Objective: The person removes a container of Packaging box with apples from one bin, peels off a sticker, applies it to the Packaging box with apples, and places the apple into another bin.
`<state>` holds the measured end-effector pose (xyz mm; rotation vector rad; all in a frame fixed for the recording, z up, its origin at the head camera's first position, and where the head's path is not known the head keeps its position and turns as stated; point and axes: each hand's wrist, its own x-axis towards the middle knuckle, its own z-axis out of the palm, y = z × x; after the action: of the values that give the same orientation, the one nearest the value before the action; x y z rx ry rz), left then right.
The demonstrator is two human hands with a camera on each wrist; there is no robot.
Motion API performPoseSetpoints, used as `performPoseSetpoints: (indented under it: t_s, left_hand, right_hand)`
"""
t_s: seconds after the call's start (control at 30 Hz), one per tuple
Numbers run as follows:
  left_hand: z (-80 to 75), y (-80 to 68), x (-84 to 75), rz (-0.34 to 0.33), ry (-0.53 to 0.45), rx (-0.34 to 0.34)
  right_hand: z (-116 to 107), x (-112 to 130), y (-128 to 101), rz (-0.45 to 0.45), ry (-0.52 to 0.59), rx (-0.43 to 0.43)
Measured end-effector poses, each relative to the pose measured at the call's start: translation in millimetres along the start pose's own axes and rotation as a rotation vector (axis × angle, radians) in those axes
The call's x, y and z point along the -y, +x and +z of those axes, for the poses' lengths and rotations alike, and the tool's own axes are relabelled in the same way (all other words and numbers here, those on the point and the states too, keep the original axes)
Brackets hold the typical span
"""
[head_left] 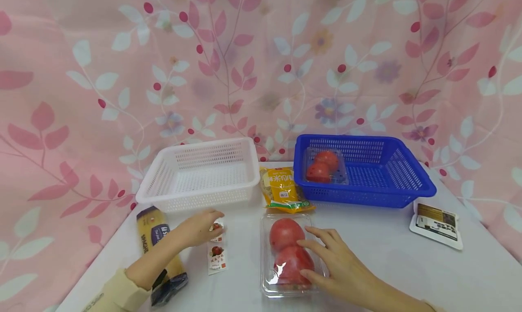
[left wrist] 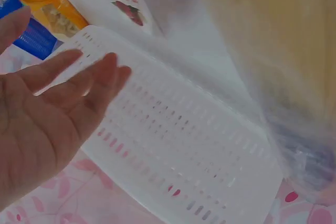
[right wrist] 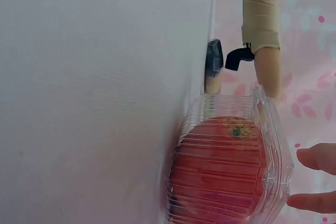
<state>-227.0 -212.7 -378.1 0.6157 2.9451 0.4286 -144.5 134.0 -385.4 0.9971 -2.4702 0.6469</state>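
Tomatoes fill the clear box [head_left: 290, 255] lying in front of the white basket [head_left: 201, 174], toward the person. The right hand [head_left: 332, 260] lies over the near-right side of the box, fingers spread fairly wide across its lid and curling only lightly, so it steadies the box more than it grips it; the right wrist view shows fingertips [right wrist: 315, 157] just off the ribbed lid. The left hand [head_left: 200, 228] reaches to the sachet [head_left: 216, 248], which lies just in front of the basket, fingers on its top end; whether they pinch it I cannot tell. A pasta pack [head_left: 161, 253] lies under that forearm. Right of the white basket sit a yellow packet [head_left: 283, 189] and a blue basket [head_left: 363, 169] already holding another tomato box [head_left: 324, 166].
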Motion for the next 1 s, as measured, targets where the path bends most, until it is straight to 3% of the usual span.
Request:
performPoseSetpoints:
  t_s: [0.17,0.4,0.67,0.83,1.0]
  left_hand:
    - [12.1,4.6,14.5,-0.11,0.001,0.185]
    - [24.1,6.8,10.0,-0.134,0.065,0.263]
    - [27.4,6.0,2.1,-0.162,0.02,0.221]
    - [26.5,9.7,1.0,-0.147,0.026,0.188]
    - [16.9,9.4,6.1,-0.153,0.014,0.083]
  right_hand:
    - [-1,0,0,-0.001,0.034,0.039]
    - [1,-1,-2,-0.062,0.089,0.093]
    - [0,2,-2,0.064,0.209,0.218]
    - [1,2,-1,0.018,0.203,0.183]
    - [0,1,2,-0.024,0.17,0.135]
